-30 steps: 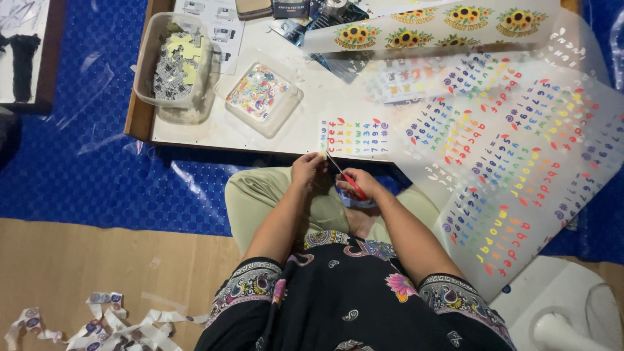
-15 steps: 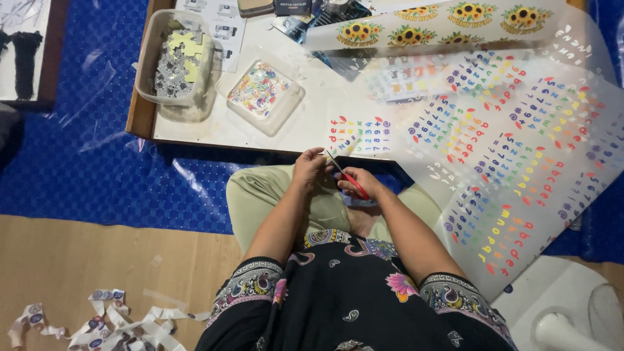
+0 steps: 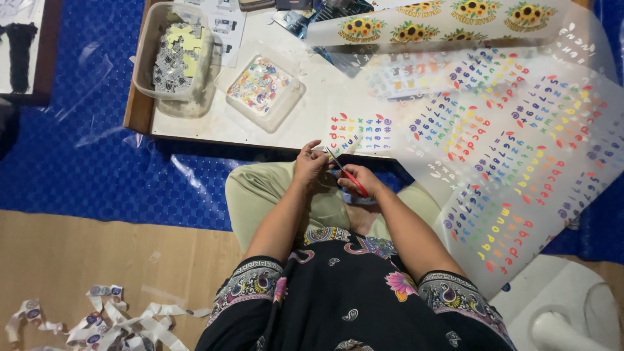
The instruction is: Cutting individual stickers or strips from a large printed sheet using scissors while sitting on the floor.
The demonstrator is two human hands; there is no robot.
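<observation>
The right hand (image 3: 361,182) is closed around red-handled scissors (image 3: 346,172), whose blades run up and left toward the left hand (image 3: 311,164). That hand pinches what seems a small sticker piece, hard to make out, just near of the low table (image 3: 195,127) edge.

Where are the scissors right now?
In the head view, the red-handled scissors sit centre frame in the right hand, beside the left hand, just below the table edge.

Two clear plastic tubs (image 3: 170,55) (image 3: 263,84), one pair of red-handled scissors (image 3: 348,173), three sunflower prints (image 3: 474,9).
</observation>
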